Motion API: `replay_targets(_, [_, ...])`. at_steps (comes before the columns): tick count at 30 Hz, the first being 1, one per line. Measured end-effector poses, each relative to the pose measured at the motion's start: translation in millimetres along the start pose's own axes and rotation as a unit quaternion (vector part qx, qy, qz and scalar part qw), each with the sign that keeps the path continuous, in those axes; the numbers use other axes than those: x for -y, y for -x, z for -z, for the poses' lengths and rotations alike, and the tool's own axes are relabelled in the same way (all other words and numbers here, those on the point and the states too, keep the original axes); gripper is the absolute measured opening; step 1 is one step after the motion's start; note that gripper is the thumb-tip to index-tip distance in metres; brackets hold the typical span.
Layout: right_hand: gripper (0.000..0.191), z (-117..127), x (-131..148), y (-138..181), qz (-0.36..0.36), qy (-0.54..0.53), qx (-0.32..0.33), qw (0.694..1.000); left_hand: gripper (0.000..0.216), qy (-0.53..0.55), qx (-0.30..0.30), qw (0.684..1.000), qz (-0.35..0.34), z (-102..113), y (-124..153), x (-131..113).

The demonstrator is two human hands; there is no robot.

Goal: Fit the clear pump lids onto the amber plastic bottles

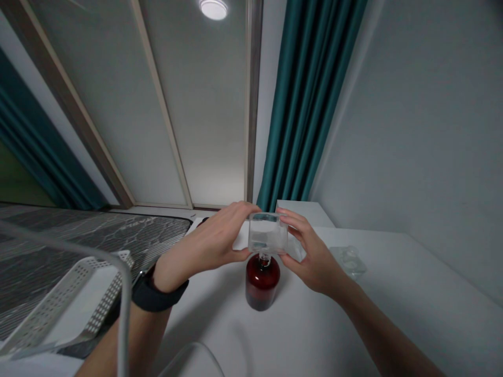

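Smooth, see-through material is shown by the container (268, 234) between the fingers (297, 223); below them, a glossy, glass-like finish is seen on the bottle (261, 283); beyond, matt cloth on the curtain (304, 104).

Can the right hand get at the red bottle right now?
Probably not without letting go: the right hand is holding the clear container, though the red bottle has its near side free.

Place: this is looking most like a room in a home.
Curtains (310, 104): teal folds are hanging beyond the fingers (297, 220) — and also far to their left.
Panels (208, 131): pale, framed panes are standing beyond the fingers, between the curtains.
Rug (153, 230): grey patterning is stretching left of the fingers, lower than the white table (314, 335) spreading beneath them.
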State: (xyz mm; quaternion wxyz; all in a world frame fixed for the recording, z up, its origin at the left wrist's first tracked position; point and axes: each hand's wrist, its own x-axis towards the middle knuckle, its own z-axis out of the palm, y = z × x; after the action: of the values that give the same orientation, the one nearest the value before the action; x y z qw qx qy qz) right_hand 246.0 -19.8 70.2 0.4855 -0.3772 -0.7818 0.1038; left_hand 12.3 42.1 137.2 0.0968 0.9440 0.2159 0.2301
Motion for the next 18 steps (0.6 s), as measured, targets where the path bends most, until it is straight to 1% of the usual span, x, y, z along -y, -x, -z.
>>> replay_targets(6, [0.07, -0.2, -0.2, -0.8, 0.007, 0.001, 0.003, 1.0, 0.054, -0.005, 0.004, 1.0, -0.004, 1.5, -0.8, -1.5])
replay_targets(18, [0.074, 0.1, 1.6, -1.6, 0.022, 0.013, -0.002, 1.0, 0.054, -0.021, -0.006, 1.0, -0.011, 0.4, -0.2, -2.1])
